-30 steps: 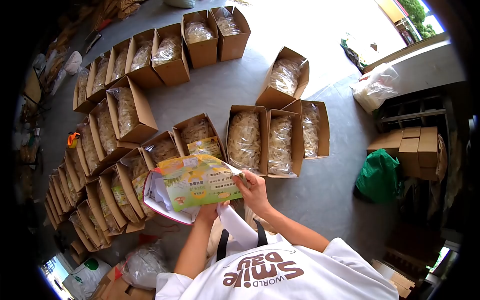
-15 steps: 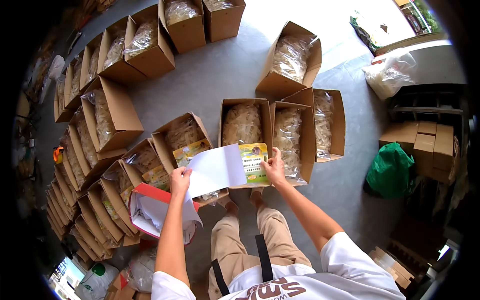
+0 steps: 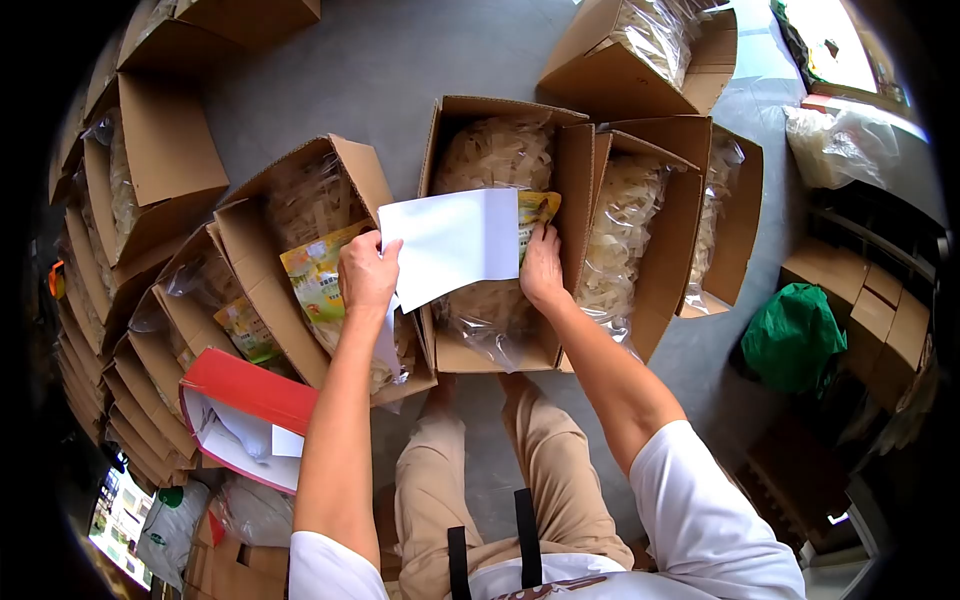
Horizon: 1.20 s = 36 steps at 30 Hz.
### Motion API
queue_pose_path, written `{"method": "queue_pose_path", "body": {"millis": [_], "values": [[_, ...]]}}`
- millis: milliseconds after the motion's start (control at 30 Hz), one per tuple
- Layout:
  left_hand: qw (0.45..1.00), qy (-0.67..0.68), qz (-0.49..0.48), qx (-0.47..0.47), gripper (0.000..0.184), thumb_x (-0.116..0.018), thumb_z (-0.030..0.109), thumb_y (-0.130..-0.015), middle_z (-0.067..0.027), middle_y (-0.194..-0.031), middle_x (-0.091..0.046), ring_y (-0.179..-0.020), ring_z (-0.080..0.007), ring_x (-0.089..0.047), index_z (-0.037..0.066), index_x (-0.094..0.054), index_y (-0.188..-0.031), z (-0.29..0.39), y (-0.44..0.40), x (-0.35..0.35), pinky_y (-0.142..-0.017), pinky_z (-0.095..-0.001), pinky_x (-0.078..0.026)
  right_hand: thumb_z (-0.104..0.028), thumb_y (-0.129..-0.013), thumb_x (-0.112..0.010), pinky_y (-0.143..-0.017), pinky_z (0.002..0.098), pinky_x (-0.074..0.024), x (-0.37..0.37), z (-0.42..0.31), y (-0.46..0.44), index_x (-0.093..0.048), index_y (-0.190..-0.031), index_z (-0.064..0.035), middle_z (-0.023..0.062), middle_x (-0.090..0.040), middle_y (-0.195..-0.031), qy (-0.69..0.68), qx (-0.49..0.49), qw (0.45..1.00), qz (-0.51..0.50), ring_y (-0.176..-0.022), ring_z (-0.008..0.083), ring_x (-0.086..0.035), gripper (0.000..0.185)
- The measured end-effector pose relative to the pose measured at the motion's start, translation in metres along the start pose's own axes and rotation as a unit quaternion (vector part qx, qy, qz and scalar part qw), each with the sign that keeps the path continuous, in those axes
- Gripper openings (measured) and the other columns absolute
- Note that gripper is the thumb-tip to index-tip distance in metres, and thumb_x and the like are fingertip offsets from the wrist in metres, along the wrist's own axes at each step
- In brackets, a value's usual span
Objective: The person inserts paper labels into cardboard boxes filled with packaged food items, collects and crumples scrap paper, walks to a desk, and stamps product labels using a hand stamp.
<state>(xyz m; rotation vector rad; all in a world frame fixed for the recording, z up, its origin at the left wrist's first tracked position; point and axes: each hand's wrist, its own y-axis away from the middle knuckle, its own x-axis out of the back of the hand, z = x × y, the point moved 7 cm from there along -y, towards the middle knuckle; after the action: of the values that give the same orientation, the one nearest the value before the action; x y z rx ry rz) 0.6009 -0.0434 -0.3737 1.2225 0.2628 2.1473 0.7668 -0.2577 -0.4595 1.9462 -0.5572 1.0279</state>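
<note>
My left hand (image 3: 368,272) is closed on the left edge of white paper sheets (image 3: 450,240), which hang over an open cardboard box (image 3: 573,170). In that box lies a clear plastic bag of pale, flat strips (image 3: 495,155). My right hand (image 3: 543,265) is inside the box's right side, its fingers on a yellow printed bag (image 3: 538,208). The paper hides most of this printed bag. Just left, another box holds a similar yellow-green printed bag (image 3: 315,270) on its strips.
A red open container (image 3: 250,385) with white paper inside rests by my left forearm. More filled boxes (image 3: 650,200) stand to the right and in rows at left (image 3: 170,140). A green bag (image 3: 793,335) sits on the floor at right, near stacked cartons (image 3: 870,310).
Both hands have moved forward, over the middle box. The yellow printed bag has gone from in front of the box down into it. The view has come closer to the boxes.
</note>
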Motion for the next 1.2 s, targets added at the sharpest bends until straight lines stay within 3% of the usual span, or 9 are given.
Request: {"method": "queue_pose_path", "body": {"millis": [100, 233, 333, 500, 633, 833, 1033, 1167, 1200], "values": [[1.000, -0.014, 0.003, 0.002, 0.024, -0.064, 0.021, -0.074, -0.0227, -0.069, -0.058, -0.065, -0.0383, -0.057, -0.003, -0.061, -0.076, -0.007, 0.007, 0.002, -0.061, -0.0412, -0.044, 0.005, -0.072, -0.046, -0.102, 0.0434, -0.0273, 0.015, -0.012, 0.010, -0.028, -0.127, 0.0094, 0.0296, -0.023, -0.133, 0.052, 0.063, 0.987, 0.136, -0.122, 0.0435, -0.027, 0.057], [1.000, 0.015, 0.024, -0.001, 0.024, -0.065, 0.019, -0.074, -0.0189, -0.064, -0.059, -0.055, -0.0281, -0.056, -0.004, -0.062, -0.078, -0.007, 0.016, 0.006, -0.055, -0.0354, -0.043, -0.008, -0.082, -0.048, -0.108, 0.0422, -0.0141, 0.016, -0.017, 0.018, -0.016, -0.134, 0.0080, 0.0281, -0.007, -0.142, -0.019, 0.065, 0.992, 0.104, -0.132, 0.0414, -0.009, 0.063], [0.999, 0.025, 0.021, -0.011, 0.023, -0.064, 0.018, -0.075, -0.0189, -0.066, -0.059, -0.057, -0.0279, -0.056, -0.004, -0.062, -0.079, 0.001, 0.018, 0.015, -0.057, -0.0350, -0.043, -0.043, -0.090, -0.039, -0.109, 0.0374, -0.0041, -0.005, -0.009, 0.000, 0.002, -0.137, 0.0063, 0.0260, 0.000, -0.144, -0.289, 0.060, 0.955, 0.013, -0.135, 0.0348, 0.001, 0.079], [0.998, 0.020, 0.059, -0.029, 0.020, -0.063, 0.015, -0.076, -0.0188, -0.067, -0.059, -0.058, -0.0284, -0.055, -0.004, -0.060, -0.079, 0.018, 0.036, 0.060, -0.059, -0.0355, -0.043, -0.040, -0.090, -0.043, -0.109, 0.0381, -0.0039, -0.007, -0.008, -0.012, 0.001, -0.136, 0.0082, 0.0270, 0.000, -0.143, -0.251, 0.007, 0.968, -0.020, -0.134, 0.0369, 0.000, 0.080], [0.995, 0.037, 0.093, -0.026, 0.021, -0.062, 0.012, -0.077, -0.0228, -0.066, -0.053, -0.060, -0.0387, -0.050, -0.006, -0.052, -0.072, 0.008, 0.076, 0.088, -0.057, -0.0414, -0.040, -0.032, -0.085, -0.053, -0.104, 0.0558, -0.0090, 0.013, -0.071, 0.017, -0.011, -0.140, -0.0070, 0.0221, -0.002, -0.145, -0.059, 0.221, 0.970, 0.084, -0.133, 0.0417, -0.002, 0.073], [0.919, 0.383, 0.006, 0.091, 0.013, -0.064, 0.002, -0.063, -0.0031, -0.064, -0.049, -0.061, -0.0086, -0.046, 0.000, -0.051, -0.062, -0.047, 0.210, 0.145, -0.055, -0.0241, -0.036, -0.023, -0.083, -0.051, -0.105, 0.0564, -0.0009, -0.033, -0.113, 0.006, -0.037, -0.132, -0.0123, 0.0131, -0.009, -0.147, 0.233, 0.281, 0.930, -0.032, -0.135, 0.0372, 0.002, 0.053], [0.765, 0.608, -0.039, 0.208, 0.021, -0.056, -0.002, -0.062, -0.0193, -0.106, -0.055, -0.093, -0.0225, -0.055, 0.004, -0.039, -0.053, -0.084, 0.295, 0.101, -0.084, -0.0327, -0.042, -0.013, -0.078, -0.048, -0.108, 0.0505, -0.0050, -0.057, -0.124, 0.065, -0.045, -0.124, -0.0029, 0.0157, -0.028, -0.140, 0.300, 0.381, 0.860, -0.161, -0.133, 0.0320, -0.015, 0.046], [0.742, 0.569, 0.007, 0.355, 0.024, -0.044, -0.013, -0.062, -0.0214, -0.088, -0.063, -0.077, -0.0216, -0.061, 0.005, -0.034, -0.050, -0.135, 0.354, 0.069, -0.073, -0.0306, -0.047, -0.006, -0.081, -0.047, -0.100, 0.0465, -0.0284, -0.033, -0.133, 0.150, -0.053, -0.103, 0.0063, 0.0225, -0.045, -0.118, -0.028, 0.404, 0.909, -0.103, -0.116, 0.0397, -0.036, 0.026], [0.776, 0.526, 0.028, 0.346, 0.021, -0.042, -0.013, -0.065, -0.0129, -0.067, -0.062, -0.058, -0.0149, -0.056, 0.005, -0.038, -0.056, -0.160, 0.374, 0.061, -0.056, -0.0242, -0.044, -0.001, -0.077, -0.054, -0.093, 0.0438, -0.0356, -0.022, -0.134, 0.169, -0.054, -0.099, 0.0042, 0.0219, -0.050, -0.111, -0.072, 0.352, 0.931, -0.066, -0.107, 0.0394, -0.044, 0.023]]}}
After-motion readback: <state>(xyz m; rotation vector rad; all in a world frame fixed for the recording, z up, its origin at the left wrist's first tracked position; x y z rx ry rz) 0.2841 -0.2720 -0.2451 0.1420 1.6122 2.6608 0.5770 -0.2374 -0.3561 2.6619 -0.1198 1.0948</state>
